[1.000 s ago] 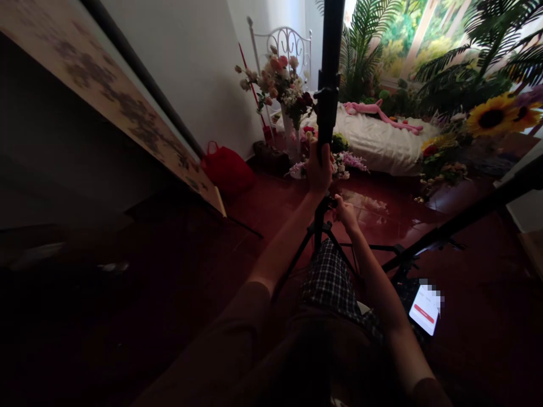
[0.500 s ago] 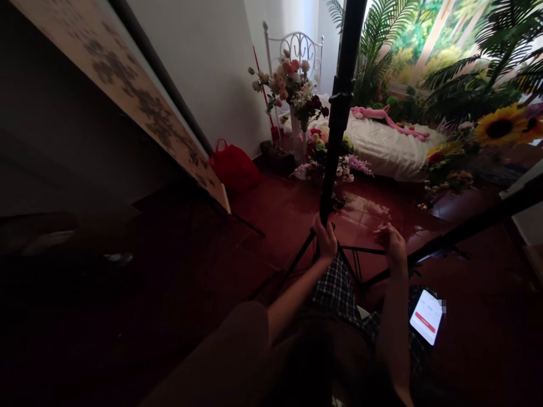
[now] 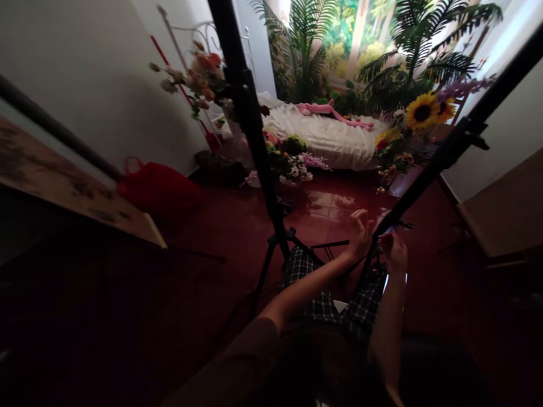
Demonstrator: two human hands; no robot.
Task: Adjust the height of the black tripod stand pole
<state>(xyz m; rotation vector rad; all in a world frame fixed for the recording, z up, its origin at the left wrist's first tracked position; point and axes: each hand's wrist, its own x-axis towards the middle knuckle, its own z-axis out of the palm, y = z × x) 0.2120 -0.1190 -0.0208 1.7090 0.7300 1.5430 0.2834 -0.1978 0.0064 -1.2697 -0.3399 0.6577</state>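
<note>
Centre pole (image 3: 248,104) hides some flowers (image 3: 207,63), upper left. By right pole (image 3: 436,162): your left hand (image 3: 360,237) spread, empty; right hand (image 3: 395,253) curled, can't tell grip.

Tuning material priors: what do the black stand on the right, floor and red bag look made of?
Black stand: probably metal tube, perhaps plastic collars, low sheen; straight, rigid sections, though dim light leaves it open.
Floor: likely tile, glossy; joint lines and bright reflections.
Red bag: fabric or soft plastic, dull; slumped outline, loop handle.
</note>
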